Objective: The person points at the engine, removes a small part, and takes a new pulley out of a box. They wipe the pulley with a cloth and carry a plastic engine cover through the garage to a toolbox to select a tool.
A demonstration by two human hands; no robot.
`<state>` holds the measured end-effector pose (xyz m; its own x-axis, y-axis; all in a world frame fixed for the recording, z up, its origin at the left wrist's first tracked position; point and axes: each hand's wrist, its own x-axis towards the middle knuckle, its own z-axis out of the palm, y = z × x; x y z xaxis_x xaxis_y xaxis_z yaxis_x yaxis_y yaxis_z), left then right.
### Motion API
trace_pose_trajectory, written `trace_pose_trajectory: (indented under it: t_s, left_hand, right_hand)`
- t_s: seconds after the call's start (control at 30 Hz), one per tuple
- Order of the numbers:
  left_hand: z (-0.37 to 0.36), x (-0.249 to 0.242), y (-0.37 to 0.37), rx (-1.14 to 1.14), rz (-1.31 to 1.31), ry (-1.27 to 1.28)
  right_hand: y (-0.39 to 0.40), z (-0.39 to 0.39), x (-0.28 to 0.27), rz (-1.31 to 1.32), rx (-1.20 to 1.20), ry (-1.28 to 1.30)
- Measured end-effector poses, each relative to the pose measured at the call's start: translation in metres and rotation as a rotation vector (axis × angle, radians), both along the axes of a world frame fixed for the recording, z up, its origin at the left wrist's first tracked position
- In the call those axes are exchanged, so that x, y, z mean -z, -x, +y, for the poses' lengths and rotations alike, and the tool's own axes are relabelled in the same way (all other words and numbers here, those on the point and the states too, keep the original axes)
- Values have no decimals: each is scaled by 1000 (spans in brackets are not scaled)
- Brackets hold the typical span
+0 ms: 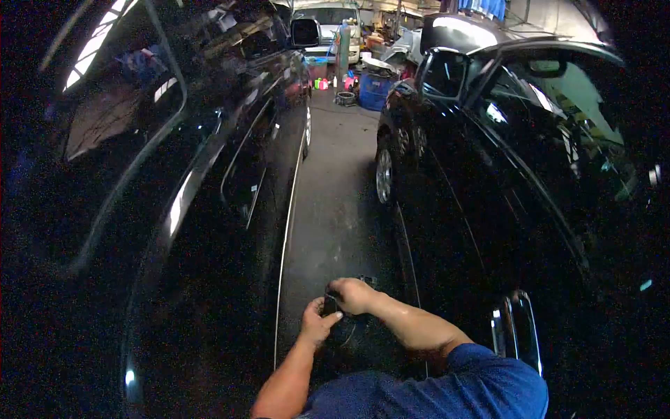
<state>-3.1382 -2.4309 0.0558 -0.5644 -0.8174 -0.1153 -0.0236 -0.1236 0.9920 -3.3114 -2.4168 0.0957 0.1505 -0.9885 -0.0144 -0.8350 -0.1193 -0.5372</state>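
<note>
Between two dark cars, my hands meet low in front of my body. My left hand is closed around a small black object, its thumb pressed along the near side. The fingers of my right hand curl over the top of the same object, touching it from the right. What kind of object it is cannot be made out, as the fingers cover much of it. Something dark shows just past my right hand, too dim to name.
A black car stands close on my left, another black car on my right. A narrow strip of grey floor runs between them. Ahead are a blue drum, a tall gas cylinder and a parked white van.
</note>
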Motion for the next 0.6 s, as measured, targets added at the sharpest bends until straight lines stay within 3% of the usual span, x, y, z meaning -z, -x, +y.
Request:
trace_pose_trajectory:
  t_s: [0.17, 0.23, 0.3, 0.37, 0.43, 0.47, 0.6]
  left_hand:
    - [-122, -19, 83, -43, 78, -37]
    - [-163, 14, 99, -12, 91, -4]
    - [-210, 34, 132, -179, 38, 27]
    - [-258, 52, 168, -187, 94, -98]
    - [-309, 59, 204, -211, 170, -144]
    - [-323, 64, 227, -331, 206, -198]
    - [-405, 57, 282, -478, 264, -332]
  right_hand:
    - [90, -134, -3, -105, -24, -88]
    - [111, -178, 25, -96, -60, -10]
    - [143, -242, 47, -97, -131, -178]
    - [179, -301, 77, -115, -164, -192]
    - [211, -357, 94, -199, -225, -30]
    - [228, -381, 101, -204, -223, -34]
    - [273, -481, 79, -160, -354, -185]
